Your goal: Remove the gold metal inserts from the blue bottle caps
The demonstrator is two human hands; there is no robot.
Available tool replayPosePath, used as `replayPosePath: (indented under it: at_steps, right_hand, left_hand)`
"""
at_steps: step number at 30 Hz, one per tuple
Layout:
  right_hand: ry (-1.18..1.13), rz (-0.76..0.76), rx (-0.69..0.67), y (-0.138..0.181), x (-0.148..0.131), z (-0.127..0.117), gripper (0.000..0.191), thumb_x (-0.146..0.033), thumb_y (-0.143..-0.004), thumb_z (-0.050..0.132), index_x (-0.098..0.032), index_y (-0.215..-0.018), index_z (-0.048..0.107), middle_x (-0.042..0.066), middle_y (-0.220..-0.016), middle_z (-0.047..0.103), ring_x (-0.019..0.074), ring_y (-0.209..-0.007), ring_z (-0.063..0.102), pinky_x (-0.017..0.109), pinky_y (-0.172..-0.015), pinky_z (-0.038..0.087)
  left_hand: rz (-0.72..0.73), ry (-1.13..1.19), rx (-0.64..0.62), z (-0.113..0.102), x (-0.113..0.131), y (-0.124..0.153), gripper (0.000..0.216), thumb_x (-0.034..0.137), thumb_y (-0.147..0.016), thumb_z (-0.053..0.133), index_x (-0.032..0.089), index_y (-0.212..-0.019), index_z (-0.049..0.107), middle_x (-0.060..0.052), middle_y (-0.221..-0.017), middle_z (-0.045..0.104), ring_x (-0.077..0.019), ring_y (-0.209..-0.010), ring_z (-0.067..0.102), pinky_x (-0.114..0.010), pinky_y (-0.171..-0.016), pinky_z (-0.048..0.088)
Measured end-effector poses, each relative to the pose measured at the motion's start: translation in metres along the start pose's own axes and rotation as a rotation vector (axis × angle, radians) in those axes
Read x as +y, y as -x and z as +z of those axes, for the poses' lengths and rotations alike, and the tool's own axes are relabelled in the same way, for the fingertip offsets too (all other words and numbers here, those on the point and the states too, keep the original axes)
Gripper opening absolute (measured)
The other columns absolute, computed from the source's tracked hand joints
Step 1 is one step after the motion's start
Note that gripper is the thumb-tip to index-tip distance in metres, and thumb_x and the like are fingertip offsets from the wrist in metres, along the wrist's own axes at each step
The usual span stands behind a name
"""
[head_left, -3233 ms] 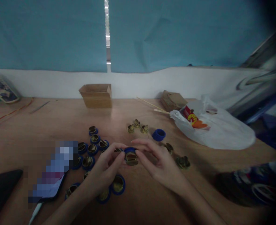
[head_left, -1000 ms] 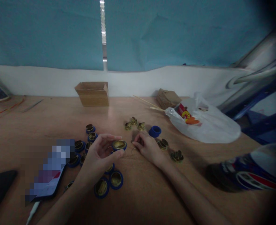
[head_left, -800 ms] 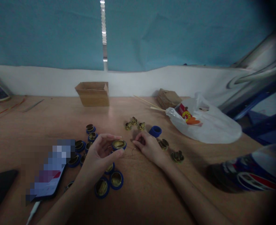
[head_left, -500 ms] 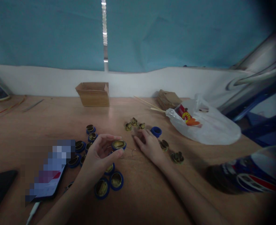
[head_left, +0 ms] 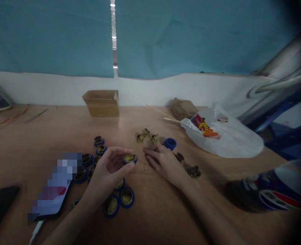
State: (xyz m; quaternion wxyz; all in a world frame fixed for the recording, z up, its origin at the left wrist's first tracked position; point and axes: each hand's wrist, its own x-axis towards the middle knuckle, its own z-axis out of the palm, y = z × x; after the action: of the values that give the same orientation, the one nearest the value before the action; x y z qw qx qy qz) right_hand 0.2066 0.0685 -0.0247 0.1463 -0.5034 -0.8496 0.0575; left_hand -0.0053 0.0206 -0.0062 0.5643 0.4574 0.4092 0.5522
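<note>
Between the thumb and fingers of my left hand [head_left: 109, 168] is a blue-rimmed round cap with a gold-coloured inside [head_left: 129, 158], tilted toward me. My right hand [head_left: 164, 161] rests low over the table, fingers stretched out and slightly apart, with nothing visible in them. Just beyond its fingertips lie several small gold metal pieces [head_left: 146, 132]. An unfilled blue ring [head_left: 170, 143] sits by its knuckles, and more metal pieces [head_left: 193, 172] lie to its right. Several blue caps with gold insides [head_left: 127, 196] lie around my left hand, some partly hidden by it.
A phone [head_left: 56, 187] with a white cable lies at left. Toward the back stand an open cardboard box [head_left: 103, 105] and a brown paper packet [head_left: 183, 109]. A white plastic bag [head_left: 232, 136] and a lying Pepsi bottle [head_left: 273, 190] occupy the right side.
My right hand has shifted slightly right and toward me, its fingers now straighter. My left hand and the cap in it stay nearly still.
</note>
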Motion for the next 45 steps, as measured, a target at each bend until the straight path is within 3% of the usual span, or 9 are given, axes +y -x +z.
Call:
replayPosePath:
  at_steps: [3, 6, 9, 14, 31, 45]
  right_hand:
    - [-0.085, 0.05, 0.004, -0.001, -0.004, -0.003, 0.019, -0.026, -0.093, 0.051, -0.021, -0.1, 0.067, 0.007, -0.099, 0.062, 0.0196, -0.091, 0.06, 0.03, -0.077, 0.045]
    - [-0.091, 0.216, 0.033, -0.006, -0.013, 0.003, 0.016, -0.031, -0.091, 0.053, -0.019, -0.092, 0.063, 0.006, -0.089, 0.065, 0.0191, -0.082, 0.062, 0.027, -0.067, 0.044]
    - [-0.035, 0.356, 0.066, -0.012, -0.021, 0.012, 0.022, -0.038, -0.091, 0.053, -0.017, -0.087, 0.06, 0.007, -0.081, 0.066, 0.0211, -0.078, 0.063, 0.028, -0.064, 0.044]
    - [0.038, 0.461, 0.089, -0.017, -0.032, 0.019, 0.027, -0.041, -0.09, 0.053, -0.015, -0.086, 0.058, 0.014, -0.085, 0.067, 0.0269, -0.082, 0.065, 0.032, -0.065, 0.044]
    - [0.052, 0.42, -0.067, -0.014, -0.035, 0.017, 0.019, -0.031, -0.094, 0.049, -0.013, -0.093, 0.057, 0.015, -0.087, 0.069, 0.026, -0.08, 0.067, 0.032, -0.065, 0.045]
    - [0.03, 0.37, -0.071, -0.013, -0.034, 0.014, 0.016, -0.028, -0.093, 0.051, -0.014, -0.088, 0.058, 0.015, -0.085, 0.068, 0.027, -0.079, 0.065, 0.033, -0.064, 0.043]
  left_hand:
    - [0.0, 0.006, -0.001, 0.0, 0.0, 0.0, 0.028, 0.018, -0.074, 0.075, 0.02, -0.095, 0.057, -0.005, -0.109, 0.069, -0.0182, -0.105, 0.064, -0.032, -0.092, 0.049]
    - [-0.002, 0.005, -0.002, -0.001, -0.001, 0.0, 0.028, 0.018, -0.074, 0.075, 0.02, -0.095, 0.057, -0.005, -0.108, 0.069, -0.0178, -0.104, 0.064, -0.032, -0.092, 0.049]
    - [-0.007, 0.009, -0.005, -0.002, -0.002, 0.0, 0.027, 0.017, -0.074, 0.075, 0.02, -0.094, 0.057, -0.004, -0.108, 0.07, -0.0172, -0.103, 0.064, -0.031, -0.091, 0.049]
    - [-0.022, 0.014, -0.007, -0.001, -0.001, 0.0, 0.026, 0.017, -0.074, 0.076, 0.02, -0.093, 0.058, -0.003, -0.108, 0.069, -0.0157, -0.102, 0.064, -0.029, -0.09, 0.05]
    - [-0.036, 0.018, 0.023, 0.001, 0.002, 0.001, 0.027, 0.017, -0.072, 0.076, 0.019, -0.092, 0.059, -0.004, -0.106, 0.07, -0.0166, -0.099, 0.065, -0.029, -0.088, 0.051]
    - [-0.022, 0.023, 0.017, 0.003, 0.002, 0.001, 0.026, 0.017, -0.072, 0.076, 0.019, -0.091, 0.059, -0.006, -0.107, 0.07, -0.0198, -0.101, 0.065, -0.033, -0.089, 0.051]
